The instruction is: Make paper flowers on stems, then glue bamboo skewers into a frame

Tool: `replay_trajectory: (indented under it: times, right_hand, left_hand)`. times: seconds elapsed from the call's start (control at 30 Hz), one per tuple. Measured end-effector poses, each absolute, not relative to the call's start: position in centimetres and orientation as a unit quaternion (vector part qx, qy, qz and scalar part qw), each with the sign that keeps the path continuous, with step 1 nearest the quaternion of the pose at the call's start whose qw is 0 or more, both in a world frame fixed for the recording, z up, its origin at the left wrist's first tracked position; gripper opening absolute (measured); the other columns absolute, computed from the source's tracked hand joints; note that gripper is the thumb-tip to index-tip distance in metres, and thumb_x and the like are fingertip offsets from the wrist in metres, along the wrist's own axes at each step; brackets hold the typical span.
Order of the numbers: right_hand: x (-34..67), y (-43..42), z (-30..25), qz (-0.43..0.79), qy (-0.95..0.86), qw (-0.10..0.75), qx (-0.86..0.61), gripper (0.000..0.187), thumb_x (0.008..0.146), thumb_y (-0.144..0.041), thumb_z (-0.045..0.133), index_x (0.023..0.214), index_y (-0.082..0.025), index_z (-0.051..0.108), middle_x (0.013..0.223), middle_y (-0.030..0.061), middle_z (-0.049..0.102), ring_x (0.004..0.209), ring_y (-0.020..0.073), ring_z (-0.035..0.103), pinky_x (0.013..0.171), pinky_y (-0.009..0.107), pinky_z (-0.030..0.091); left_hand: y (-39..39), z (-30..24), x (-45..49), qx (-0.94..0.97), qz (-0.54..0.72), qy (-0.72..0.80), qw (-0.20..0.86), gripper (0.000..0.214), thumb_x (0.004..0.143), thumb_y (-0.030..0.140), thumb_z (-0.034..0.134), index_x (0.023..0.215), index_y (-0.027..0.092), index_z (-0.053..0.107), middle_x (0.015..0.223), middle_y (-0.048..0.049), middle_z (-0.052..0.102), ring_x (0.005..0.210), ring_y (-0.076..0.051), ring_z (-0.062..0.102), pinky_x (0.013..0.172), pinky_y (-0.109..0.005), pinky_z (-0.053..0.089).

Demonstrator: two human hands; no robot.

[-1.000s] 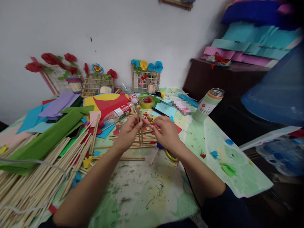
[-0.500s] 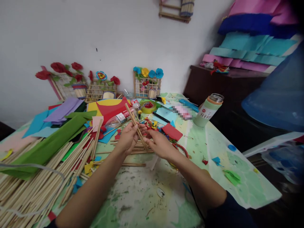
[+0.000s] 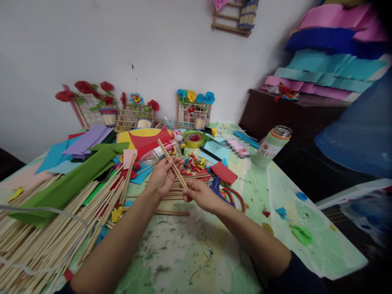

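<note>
A pair of thin wooden sticks (image 3: 164, 150) slants between my hands above the middle of the table. My left hand (image 3: 161, 177) is closed around them near their middle, fingers curled behind. At their lower end, my right hand (image 3: 201, 196) pinches them between thumb and fingers. Beneath and behind the hands lie more wooden sticks (image 3: 173, 212) in a loose row, partly covered by the hands. Just right of my right hand are a blue tool (image 3: 217, 187) and a red loop handle (image 3: 239, 200), both partly hidden.
A large pile of sticks (image 3: 58, 228) and green paper (image 3: 70, 185) cover the left side. Behind are a plastic bottle (image 3: 159, 152), yellow tape (image 3: 194, 140) and flower-decorated stick frames (image 3: 134, 117). A green drink bottle (image 3: 271, 148) stands right, near a dark cabinet (image 3: 294, 118).
My right hand has shifted down slightly and now grips the lower end of the sticks. The blue tool beside it has come into sight. The camera view has shifted a little.
</note>
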State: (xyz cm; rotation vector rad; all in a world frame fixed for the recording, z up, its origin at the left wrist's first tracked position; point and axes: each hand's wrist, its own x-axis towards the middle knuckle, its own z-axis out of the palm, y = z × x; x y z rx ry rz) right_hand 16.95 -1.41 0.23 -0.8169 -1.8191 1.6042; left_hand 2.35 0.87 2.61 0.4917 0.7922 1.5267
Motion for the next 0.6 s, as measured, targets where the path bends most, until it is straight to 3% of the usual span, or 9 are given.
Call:
replay_trajectory:
  times: [0.13,0.27,0.43,0.6]
  right_hand:
    - [16.5,-1.9,0.3,0.699,-0.577,0.313,-0.283,0.011,0.079,-0.023,0.051,0.071,-0.016,0.051,0.054,-0.0042,0.051,0.048,0.007,0.043,0.052,0.021,0.035]
    - [16.2,-2.4,0.4,0.72,-0.566,0.302,-0.266,0.015,0.078,-0.028,0.054,0.071,-0.015,0.051,0.059,-0.0018,0.056,0.051,0.0076,0.047,0.056,0.022,0.038]
    - [16.1,-2.6,0.5,0.715,-0.599,0.266,-0.243,0.016,0.071,-0.017,0.06,0.083,-0.017,0.051,0.07,-0.0015,0.061,0.065,0.0101,0.055,0.064,0.024,0.039]
    - [15.9,-2.6,0.2,0.694,-0.615,0.275,-0.255,0.008,0.074,-0.018,0.054,0.081,-0.016,0.051,0.069,0.0,0.061,0.063,0.0106,0.055,0.063,0.025,0.041]
  left_hand:
    - [0.6,2.7,2.5,0.193,0.655,0.293,0.669,0.019,0.091,0.01,0.037,0.086,0.012,0.054,0.074,-0.005,0.064,0.067,-0.012,0.065,0.063,-0.024,0.054]
    - [0.5,2.5,2.4,0.197,0.654,0.23,0.693,0.019,0.09,0.008,0.036,0.08,0.012,0.052,0.057,0.004,0.046,0.042,-0.003,0.043,0.044,-0.015,0.04]
    - [0.9,2.2,2.0,0.191,0.672,0.243,0.673,0.022,0.087,0.0,0.035,0.074,0.012,0.048,0.056,0.0058,0.038,0.039,-0.002,0.033,0.041,-0.015,0.032]
    - [1.0,2.2,2.1,0.183,0.674,0.242,0.674,0.02,0.087,0.001,0.037,0.075,0.012,0.049,0.057,0.0055,0.038,0.04,-0.002,0.033,0.041,-0.015,0.031]
